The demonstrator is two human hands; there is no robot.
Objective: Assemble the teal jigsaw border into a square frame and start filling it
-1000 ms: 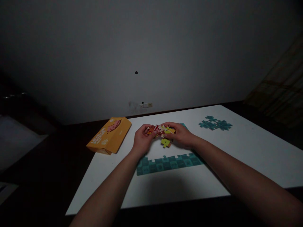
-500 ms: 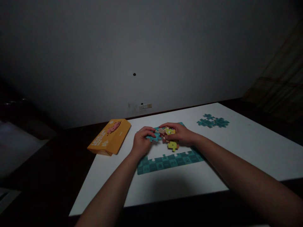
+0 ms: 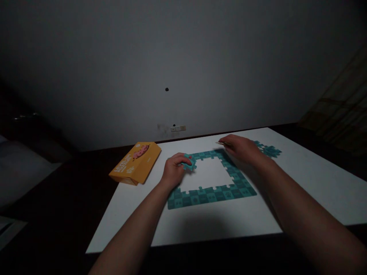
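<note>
Left hand [image 3: 172,170] closed on a teal puzzle piece [image 3: 189,162] at the teal frame's [image 3: 212,194] near-left corner. Right hand [image 3: 241,147], beyond the frame's far-right corner, pinches thin pieces [image 3: 223,143]. Orange box [image 3: 135,163] lies left, on the table [image 3: 301,179].

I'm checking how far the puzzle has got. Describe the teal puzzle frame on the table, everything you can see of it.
The teal puzzle frame lies flat on the white table: a hollow square of interlocked, checker-patterned pieces, looking like card, with bare table inside. The left hand holds a teal piece at its left side; the right hand hovers by its far right corner.
</note>
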